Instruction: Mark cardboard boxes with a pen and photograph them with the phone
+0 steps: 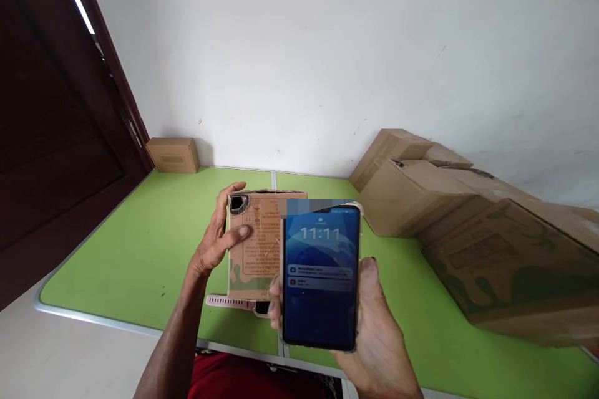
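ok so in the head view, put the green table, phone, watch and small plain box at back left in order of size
1. Green table
2. Phone, though being close to the camera may make it look bigger
3. Small plain box
4. Watch, partly hidden, so ranked by what shows

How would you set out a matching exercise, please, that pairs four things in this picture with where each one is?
Things:
1. Phone
2. Box with green print
3. Pink-strapped watch
4. Small brown box

Places:
A. At the far left of the green table, near the white wall
B. Gripped in the left hand, thumb on its printed face
C. Lit up, held in the right hand
D. Lying on the table towards its near edge, partly hidden from view

Right pairs: 1-C, 2-B, 3-D, 4-A
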Demonstrator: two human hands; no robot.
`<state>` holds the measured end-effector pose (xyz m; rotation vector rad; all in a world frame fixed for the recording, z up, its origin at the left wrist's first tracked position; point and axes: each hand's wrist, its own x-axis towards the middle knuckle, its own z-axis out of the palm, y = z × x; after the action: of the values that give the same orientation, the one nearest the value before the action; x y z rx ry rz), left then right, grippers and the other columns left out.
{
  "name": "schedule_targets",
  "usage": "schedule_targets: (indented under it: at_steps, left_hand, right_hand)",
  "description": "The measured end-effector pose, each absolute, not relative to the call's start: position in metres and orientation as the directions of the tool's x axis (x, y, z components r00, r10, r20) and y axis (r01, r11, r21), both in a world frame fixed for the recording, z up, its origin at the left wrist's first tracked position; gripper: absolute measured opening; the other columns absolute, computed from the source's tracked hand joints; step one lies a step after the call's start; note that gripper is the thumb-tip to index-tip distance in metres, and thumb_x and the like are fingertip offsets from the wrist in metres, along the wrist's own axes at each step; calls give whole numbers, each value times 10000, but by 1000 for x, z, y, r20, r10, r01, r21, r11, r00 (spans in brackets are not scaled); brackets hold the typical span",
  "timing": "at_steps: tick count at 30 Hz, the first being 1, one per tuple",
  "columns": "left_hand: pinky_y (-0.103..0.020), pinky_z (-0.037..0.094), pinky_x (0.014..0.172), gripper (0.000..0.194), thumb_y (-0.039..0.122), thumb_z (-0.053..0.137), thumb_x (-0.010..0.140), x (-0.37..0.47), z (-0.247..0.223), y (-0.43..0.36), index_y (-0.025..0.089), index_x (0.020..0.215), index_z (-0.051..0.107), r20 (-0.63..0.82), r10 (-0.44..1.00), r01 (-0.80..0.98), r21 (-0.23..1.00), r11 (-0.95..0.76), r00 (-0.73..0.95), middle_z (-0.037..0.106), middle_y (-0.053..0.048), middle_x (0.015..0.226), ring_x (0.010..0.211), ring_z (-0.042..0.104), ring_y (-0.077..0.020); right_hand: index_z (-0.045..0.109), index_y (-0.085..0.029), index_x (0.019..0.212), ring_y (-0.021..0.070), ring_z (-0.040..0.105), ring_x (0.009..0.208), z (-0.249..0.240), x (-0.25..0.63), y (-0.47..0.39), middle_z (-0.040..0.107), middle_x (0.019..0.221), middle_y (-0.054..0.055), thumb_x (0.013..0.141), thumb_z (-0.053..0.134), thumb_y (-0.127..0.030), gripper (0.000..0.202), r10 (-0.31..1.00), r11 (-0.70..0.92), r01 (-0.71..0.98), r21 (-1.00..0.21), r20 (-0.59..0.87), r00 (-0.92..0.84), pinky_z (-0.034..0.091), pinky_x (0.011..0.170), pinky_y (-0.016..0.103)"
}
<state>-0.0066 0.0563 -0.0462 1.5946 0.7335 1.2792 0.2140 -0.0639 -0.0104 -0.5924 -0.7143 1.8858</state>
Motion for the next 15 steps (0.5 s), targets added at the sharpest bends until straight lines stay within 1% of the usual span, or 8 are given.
schedule_targets:
  at_steps: [3, 7, 10, 12, 15]
  left_hand:
    - [-631, 442, 1204, 801, 522, 772, 867, -6, -48, 59, 317, 1566, 438, 414, 861, -150, 910, -386, 295, 566, -114, 1524, 1431, 537, -421]
    - [-661, 408, 1231, 802, 527, 766, 866, -7, -50, 60, 314, 1570, 446, 417, 863, -133, 909, -395, 285, 554, -124, 1560, 1465, 509, -438]
    - [-649, 443, 1207, 805, 509, 769, 862, -8, -49, 59, 298, 1568, 445, 417, 862, -158, 909, -386, 288, 564, -130, 1568, 1429, 548, -434]
    - [-627, 485, 1173, 793, 488, 772, 864, -8, -48, 59, 290, 1560, 448, 417, 860, -193, 907, -373, 294, 567, -131, 1578, 1410, 569, -428]
    - [-593, 536, 1121, 783, 461, 780, 858, -8, -49, 60, 283, 1553, 466, 422, 860, -217, 903, -371, 287, 569, -129, 1578, 1406, 573, -428]
  right_hand:
    - [866, -255, 1152, 334, 821, 869, -9, 228, -68, 864, 1054, 133, 871, 600, -926, 775, 955, -281, -637, -718, -141, -261, 652, 869, 513]
    - [859, -248, 1150, 359, 827, 885, -19, 245, -69, 860, 1055, 146, 880, 598, -912, 763, 971, -240, -647, -724, -193, -145, 667, 894, 549]
    - [832, -231, 1192, 346, 835, 884, -37, 262, -63, 864, 1066, 143, 891, 621, -886, 751, 977, -183, -644, -742, -211, -34, 687, 824, 522]
    - [814, -230, 1197, 351, 843, 881, -53, 273, -54, 868, 1071, 142, 891, 627, -884, 746, 970, -150, -632, -760, -236, 52, 692, 801, 524]
    - [780, -225, 1214, 358, 852, 916, -79, 290, -37, 872, 1081, 140, 925, 586, -873, 735, 948, -141, -604, -785, -283, 147, 690, 847, 537]
